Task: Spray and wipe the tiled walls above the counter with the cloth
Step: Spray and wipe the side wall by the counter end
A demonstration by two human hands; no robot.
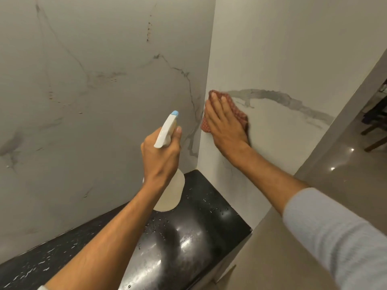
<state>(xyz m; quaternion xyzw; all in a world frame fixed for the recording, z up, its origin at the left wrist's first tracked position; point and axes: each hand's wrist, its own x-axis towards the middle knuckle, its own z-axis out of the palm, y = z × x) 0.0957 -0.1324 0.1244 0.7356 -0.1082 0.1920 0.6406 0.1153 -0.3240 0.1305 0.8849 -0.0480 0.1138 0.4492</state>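
My left hand grips a white spray bottle with a blue nozzle tip, which points up toward the corner of the two marble-look tiled walls. The bottle's round body shows below my wrist, above the counter. My right hand presses a red checked cloth flat against the right wall, fingers straight, just right of the corner. The left wall carries grey veins and some small brown specks.
A glossy black counter with water droplets runs below the walls and ends at the right wall. Right of that wall's edge lies a shiny tiled floor with dark wooden furniture legs at the far right.
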